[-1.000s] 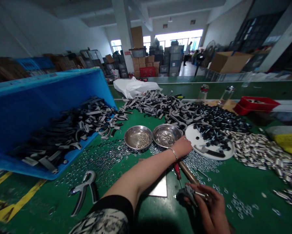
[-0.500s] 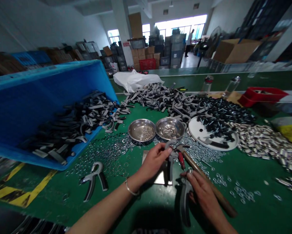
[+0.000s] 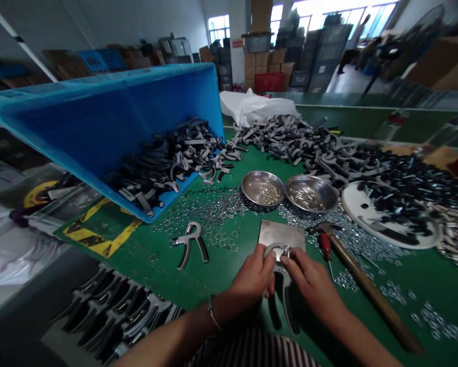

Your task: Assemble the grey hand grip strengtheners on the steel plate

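Green surface (image 3: 229,260) strewn with washers (image 3: 209,214); gripper (image 3: 280,285) is clasped by fingers of left hand (image 3: 254,278) and right hand (image 3: 311,280) beside hammer (image 3: 366,285)

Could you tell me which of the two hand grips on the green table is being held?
The hand grip by the steel plate: the left hand and right hand hold it. The other grip lies untouched farther left.

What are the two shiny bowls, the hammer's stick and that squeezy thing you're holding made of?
The left bowl and right bowl look like polished metal, probably steel: they mirror the light. The hammer handle looks like bare wood, brown and matt. The hand gripper in the left hand and right hand seems grey and black plastic, with a metal spring.
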Motion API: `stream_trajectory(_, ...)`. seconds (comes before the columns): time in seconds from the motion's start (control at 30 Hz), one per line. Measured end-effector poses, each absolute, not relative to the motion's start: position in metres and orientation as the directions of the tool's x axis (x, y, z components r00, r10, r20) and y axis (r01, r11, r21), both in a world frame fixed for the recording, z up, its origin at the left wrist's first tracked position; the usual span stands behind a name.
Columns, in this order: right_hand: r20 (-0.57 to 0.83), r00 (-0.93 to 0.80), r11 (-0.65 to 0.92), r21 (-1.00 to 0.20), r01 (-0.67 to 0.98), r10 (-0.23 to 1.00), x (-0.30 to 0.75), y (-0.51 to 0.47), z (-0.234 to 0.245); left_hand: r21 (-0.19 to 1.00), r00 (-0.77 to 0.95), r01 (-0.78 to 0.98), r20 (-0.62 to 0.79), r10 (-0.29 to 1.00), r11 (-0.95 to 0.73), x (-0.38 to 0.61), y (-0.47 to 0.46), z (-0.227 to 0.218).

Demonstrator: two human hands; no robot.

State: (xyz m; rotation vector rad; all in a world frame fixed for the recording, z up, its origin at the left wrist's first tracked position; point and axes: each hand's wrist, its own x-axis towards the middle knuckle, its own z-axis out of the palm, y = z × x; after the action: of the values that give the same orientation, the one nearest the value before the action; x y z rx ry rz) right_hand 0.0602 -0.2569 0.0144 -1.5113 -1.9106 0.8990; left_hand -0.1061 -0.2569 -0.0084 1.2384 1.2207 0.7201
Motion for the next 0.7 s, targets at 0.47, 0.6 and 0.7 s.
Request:
stream_trajectory(0.47,-0.132,-0.373,0.021,-0.925,0.379,0.918,0.071,-0.265,0.02,0.578,0.349,0.785,-0.116,0.93,-0.223,-0.11,-0.262,-0.003)
stream_trajectory(0.6,-0.163,-0.413,-0.017,-0.942,0.336,0.896,0.074,-0.273,0.02,0.406,0.523,0.795,-0.081,0.848,-0.451,-0.113,-0.27,0.008)
stream_trajectory(0.7,-0.116,-0.403,0.082,-0.893,0.443,0.908,0.076,-0.281,0.026,0.245,0.682,0.715,-0.035,0.731,-0.655,-0.111,-0.276,0.024)
